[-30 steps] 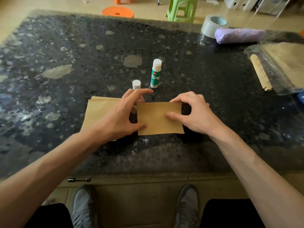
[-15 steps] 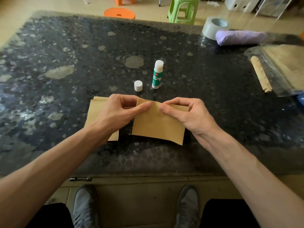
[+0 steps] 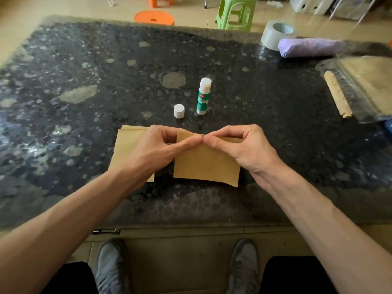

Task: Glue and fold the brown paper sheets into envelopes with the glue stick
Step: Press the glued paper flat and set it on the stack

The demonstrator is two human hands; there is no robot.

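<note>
Two grey shoes [image 3: 112, 266] sit on the floor, far on the near side of the glue stick [image 3: 203, 96]. Closer to the glue stick, on its near side, a folded brown paper [image 3: 205, 164] is over the dark counter [image 3: 63, 81]. The left hand [image 3: 157, 149] and the right hand [image 3: 239, 145] both pinch its top edge. Their fingers [image 3: 244, 132] are clamped on the paper, and the two hands meet tip to tip. Another brown paper [image 3: 125, 143] lies flat, near and left of the glue stick, partly under the left arm. A small white cap [image 3: 179, 110] stands just left of the glue stick. The glue stick stands upright. A clear bag of brown sheets [image 3: 364, 85] lies well to its right. Far behind it to the right are a grey tape roll [image 3: 275, 35] and a purple roll [image 3: 309, 47]. Past the counter, behind the glue stick, are a green stool [image 3: 235, 13] and an orange stool [image 3: 153, 18]
</note>
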